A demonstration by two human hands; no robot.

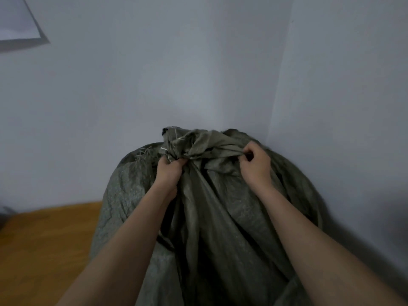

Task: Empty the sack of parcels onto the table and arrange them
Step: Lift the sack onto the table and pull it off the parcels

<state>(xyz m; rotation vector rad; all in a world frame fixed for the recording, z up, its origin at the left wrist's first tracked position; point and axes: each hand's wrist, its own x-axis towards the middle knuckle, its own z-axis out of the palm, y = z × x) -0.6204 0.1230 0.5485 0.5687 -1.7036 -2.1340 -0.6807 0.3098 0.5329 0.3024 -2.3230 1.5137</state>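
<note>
The left hand (169, 171) is clenched tight around a bunch of gathered cloth at the top of the sack (220, 217), its fingers curled over and buried in the folds, so only the back of the hand and the knuckles show. The right hand (256, 165) is also closed on the sack, pinching a twisted ridge of the cloth between thumb and bent fingers, with a small dark gap showing inside the curl of the fingers. The two hands are apart from each other, with the knotted, crumpled top of the sack between them and just beyond them. Both forearms are bare and reach forward over the front of the sack.

The sack is a big, dull green-grey woven bag, bulging and rounded, with frayed threads sticking out at its upper left. It fills the middle and lower part of the view, directly under and in front of both hands. Whatever is inside is hidden by the cloth. The sack stands in a corner, against a pale wall (154, 74) behind it and on its right. To its left lies a brown wooden surface (44, 250). A pale flat sheet (17, 25) hangs on the wall at the upper left.
</note>
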